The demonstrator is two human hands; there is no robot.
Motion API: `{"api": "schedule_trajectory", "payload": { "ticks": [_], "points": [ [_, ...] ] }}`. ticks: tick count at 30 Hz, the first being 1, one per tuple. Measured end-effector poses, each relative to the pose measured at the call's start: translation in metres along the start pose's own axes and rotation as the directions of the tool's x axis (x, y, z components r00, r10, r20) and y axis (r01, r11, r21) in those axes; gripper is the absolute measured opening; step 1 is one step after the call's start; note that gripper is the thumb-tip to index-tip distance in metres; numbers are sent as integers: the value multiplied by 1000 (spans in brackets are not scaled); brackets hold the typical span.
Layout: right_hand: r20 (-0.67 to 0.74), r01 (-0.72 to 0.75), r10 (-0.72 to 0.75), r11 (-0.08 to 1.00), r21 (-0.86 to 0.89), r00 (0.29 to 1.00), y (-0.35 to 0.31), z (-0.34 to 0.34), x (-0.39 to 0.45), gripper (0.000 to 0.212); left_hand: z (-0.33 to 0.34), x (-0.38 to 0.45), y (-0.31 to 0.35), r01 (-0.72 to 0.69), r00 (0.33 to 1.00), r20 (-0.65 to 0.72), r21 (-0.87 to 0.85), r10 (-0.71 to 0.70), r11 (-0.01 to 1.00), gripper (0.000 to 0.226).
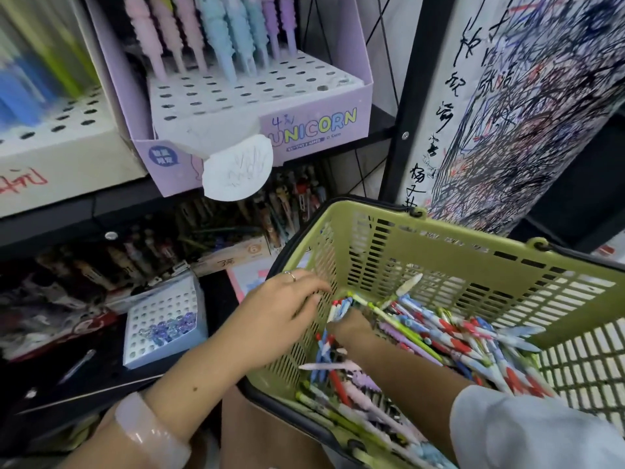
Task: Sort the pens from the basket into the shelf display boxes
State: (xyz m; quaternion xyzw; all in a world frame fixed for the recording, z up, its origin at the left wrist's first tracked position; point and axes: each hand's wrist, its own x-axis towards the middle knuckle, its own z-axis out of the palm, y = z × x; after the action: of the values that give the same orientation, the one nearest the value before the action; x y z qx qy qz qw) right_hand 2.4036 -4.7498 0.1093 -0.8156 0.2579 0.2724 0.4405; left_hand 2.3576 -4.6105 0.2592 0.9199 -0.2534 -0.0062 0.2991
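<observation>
A green plastic basket (473,245) at lower right holds a heap of pens (456,340) in many colours. My left hand (280,306) rests on the outside of the basket's left wall, fingers curled against the mesh. My right hand (348,328) is inside the basket, closed around a small bunch of blue, white and red pens (340,308) near the left wall. On the upper shelf a lilac "UNICORN" display box (314,130) holds pastel pens at its back rows. A small white box with holes (162,319) on the lower shelf contains several purple-topped pens.
A cream display box (61,147) with blue and green pens stands at upper left. More boxes of dark pens (287,204) fill the lower shelf. A loose pen (77,365) lies on the dark shelf. A scribbled test-paper panel (507,113) rises behind the basket.
</observation>
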Motion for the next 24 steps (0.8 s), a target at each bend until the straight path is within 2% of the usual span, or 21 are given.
{"api": "schedule_trajectory", "payload": {
  "ticks": [2,5,7,9,10,11,13,15,17,24],
  "points": [
    [80,63,-53,991,-118,995,3,-3,-6,23,0,-2,-1,-3,1000,7,-12,3,1000,24],
    [198,99,-61,978,-185,978,9,1,-10,32,1,-3,0,2,1000,-19,-58,-3,998,24],
    [206,78,-38,979,-190,978,5,8,-18,20,0,-2,0,24,998,-51,-94,-28,995,24],
    [153,59,-31,983,-176,988,4,19,-15,60,-1,-2,1,39,996,-73,-129,-49,991,24],
    [117,12,2,992,-126,993,2,24,-14,70,-1,-2,2,45,996,-76,-140,-56,989,23],
    [79,-17,22,997,-71,997,2,29,-12,66,-1,-2,2,49,995,-77,-147,-61,988,24],
    [73,-57,55,998,28,996,-2,30,-13,37,0,-3,3,57,994,-82,-155,-70,986,24],
    [73,-92,85,991,95,994,-1,24,-9,18,0,-2,3,57,993,-97,-159,-73,986,24],
    [104,-110,93,980,168,990,0,19,-9,19,0,-2,3,60,991,-107,-171,-79,983,24],
    [159,-137,113,979,153,981,-5,22,-14,15,1,-1,3,74,990,-101,-188,-94,979,25]
  ]
}}
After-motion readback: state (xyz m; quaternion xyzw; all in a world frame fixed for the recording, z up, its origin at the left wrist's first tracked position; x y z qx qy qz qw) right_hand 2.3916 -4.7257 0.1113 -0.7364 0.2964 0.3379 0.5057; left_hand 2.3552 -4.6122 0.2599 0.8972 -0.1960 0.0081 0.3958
